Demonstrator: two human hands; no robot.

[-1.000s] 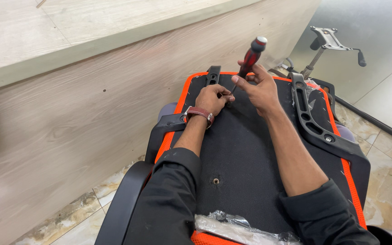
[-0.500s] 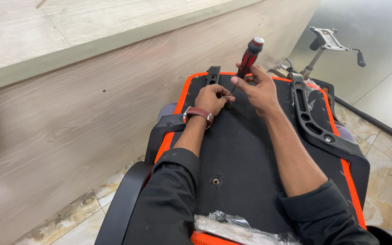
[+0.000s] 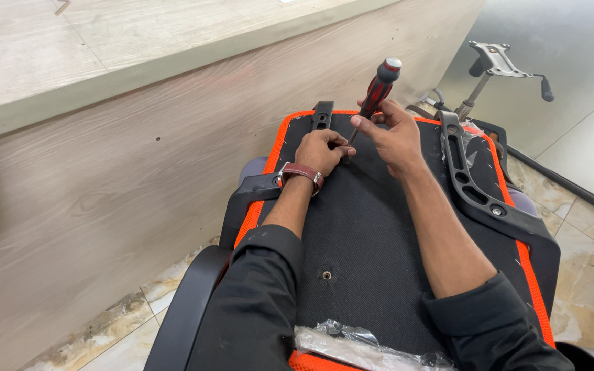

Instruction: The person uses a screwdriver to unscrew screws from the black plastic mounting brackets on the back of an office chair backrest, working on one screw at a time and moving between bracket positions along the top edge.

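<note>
Beside wooden wall [image 3: 104, 206], right hand [image 3: 393, 134] grips screwdriver [image 3: 377, 89] over seat underside [image 3: 379, 233].

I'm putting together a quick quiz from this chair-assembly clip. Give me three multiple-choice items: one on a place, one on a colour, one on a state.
1. Where is the screwdriver?
A. lying on the floor
B. in the right hand
C. on the wooden counter

2. What colour is the trim edging the black seat underside?
A. orange
B. blue
C. white

3. The threaded hole near the sleeves is:
A. holding a bolt
B. empty
C. covered by tape

Answers: 1 B, the fingers close on its shaft; 2 A, the bright edge is orange; 3 B, nothing sits in it.
</note>
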